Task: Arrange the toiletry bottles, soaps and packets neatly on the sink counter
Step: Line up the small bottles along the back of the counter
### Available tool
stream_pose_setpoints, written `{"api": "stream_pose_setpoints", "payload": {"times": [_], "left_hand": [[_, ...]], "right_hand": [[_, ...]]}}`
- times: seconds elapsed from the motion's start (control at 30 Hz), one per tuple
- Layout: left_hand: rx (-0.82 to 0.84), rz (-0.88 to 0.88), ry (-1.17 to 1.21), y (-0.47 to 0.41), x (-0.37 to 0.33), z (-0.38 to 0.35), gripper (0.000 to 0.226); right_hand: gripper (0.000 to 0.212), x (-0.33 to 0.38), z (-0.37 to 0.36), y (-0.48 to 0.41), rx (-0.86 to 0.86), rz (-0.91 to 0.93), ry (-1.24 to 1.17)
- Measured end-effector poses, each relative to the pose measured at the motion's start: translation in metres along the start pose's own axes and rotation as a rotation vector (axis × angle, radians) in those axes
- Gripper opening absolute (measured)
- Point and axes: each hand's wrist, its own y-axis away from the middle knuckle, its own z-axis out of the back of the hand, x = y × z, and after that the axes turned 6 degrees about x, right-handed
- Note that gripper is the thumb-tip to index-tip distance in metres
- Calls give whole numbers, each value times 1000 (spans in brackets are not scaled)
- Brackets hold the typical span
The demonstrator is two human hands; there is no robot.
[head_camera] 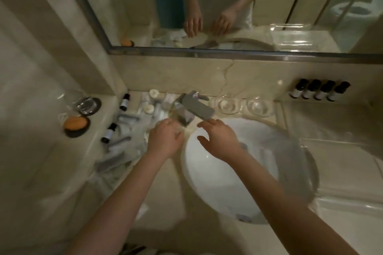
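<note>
Fingers slack and apart on both my left hand and right hand, gripping nothing.
My right hand hovers over the white basin, its index fingertip just beside the faucet at twelve o'clock; my left hangs over the counter at the basin's ten o'clock. At nine o'clock of it lies a blurred jumble of grey tubes and packets with two small dark bottles on their sides, an orange soap beyond. Farther off, four dark bottles stand in a row at two o'clock.
</note>
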Motion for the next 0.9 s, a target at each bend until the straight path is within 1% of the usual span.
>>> {"api": "stream_pose_setpoints", "payload": {"times": [0.13, 0.23, 0.37, 0.43, 0.5, 0.63, 0.73, 0.83, 0.9], "left_hand": [[17, 158, 10, 3, 82, 13, 39], [33, 307, 62, -7, 136, 25, 41], [79, 467, 140, -22, 180, 30, 43], [107, 514, 178, -28, 191, 27, 51], [122, 534, 189, -34, 199, 20, 54], [108, 541, 125, -41, 205, 9, 39], [80, 531, 112, -45, 210, 3, 34], [68, 519, 142, -49, 218, -3, 34], [70, 516, 170, -52, 223, -7, 36]], "right_hand": [[40, 45, -22, -37, 89, 66, -3], [43, 69, -32, -70, 160, 96, 10], [48, 91, -39, -111, 232, 95, 1], [49, 99, -42, -133, 266, 93, -9], [50, 105, -47, -157, 295, 91, -13], [49, 116, -59, -210, 335, 119, -17], [50, 125, -69, -246, 337, 155, 1], [55, 134, -84, -281, 392, 186, 74], [60, 140, -93, -302, 429, 227, 167]]}}
